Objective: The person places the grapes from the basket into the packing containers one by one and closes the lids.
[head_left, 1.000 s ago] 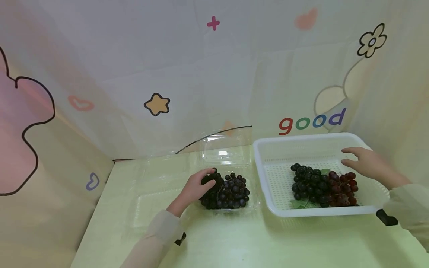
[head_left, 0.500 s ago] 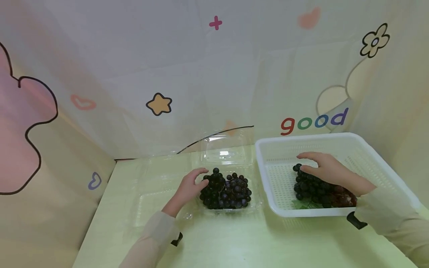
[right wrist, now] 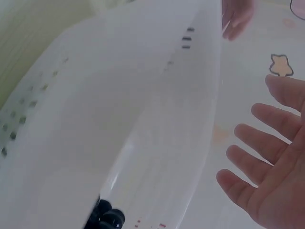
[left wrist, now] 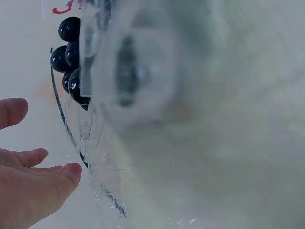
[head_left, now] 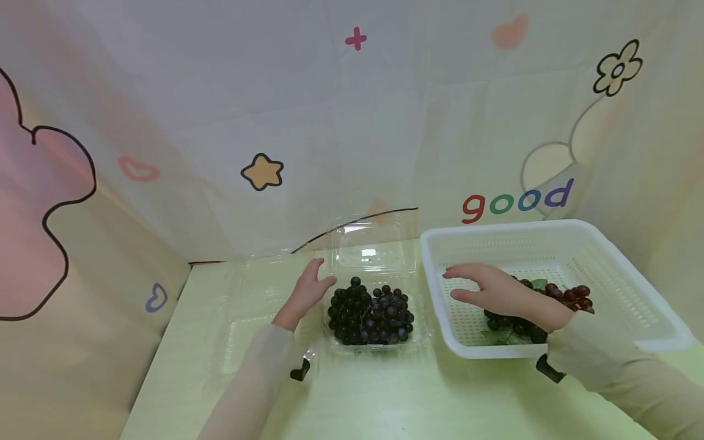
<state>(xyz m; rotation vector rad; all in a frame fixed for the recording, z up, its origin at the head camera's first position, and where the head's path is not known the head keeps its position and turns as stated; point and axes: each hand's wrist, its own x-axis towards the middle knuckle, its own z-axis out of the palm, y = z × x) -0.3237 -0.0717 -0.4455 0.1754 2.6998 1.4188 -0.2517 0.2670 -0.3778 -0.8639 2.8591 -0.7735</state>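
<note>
Two bunches of dark grapes (head_left: 370, 315) sit side by side in a clear plastic clamshell box (head_left: 324, 333), its lid (head_left: 371, 247) raised behind. My left hand (head_left: 309, 287) is beside the box's left side, fingers spread and holding nothing. My right hand (head_left: 492, 290) hovers over the white plastic basket (head_left: 434, 281), fingers apart and holding nothing. Under that hand and forearm lie dark grapes (head_left: 503, 321) and red grapes (head_left: 576, 296) in the basket, partly hidden. In the right wrist view the right hand (right wrist: 271, 157) shows spread fingers next to the basket wall.
A second clear plastic box (head_left: 242, 339) lies left of the filled one. Green leaves (head_left: 497, 337) are in the basket. A printed curtain (head_left: 330, 134) stands along the back of the pale green table (head_left: 396, 397).
My left hand has let go of the grapes in the box and drawn back to the left. The right hand has moved left across the basket.
</note>
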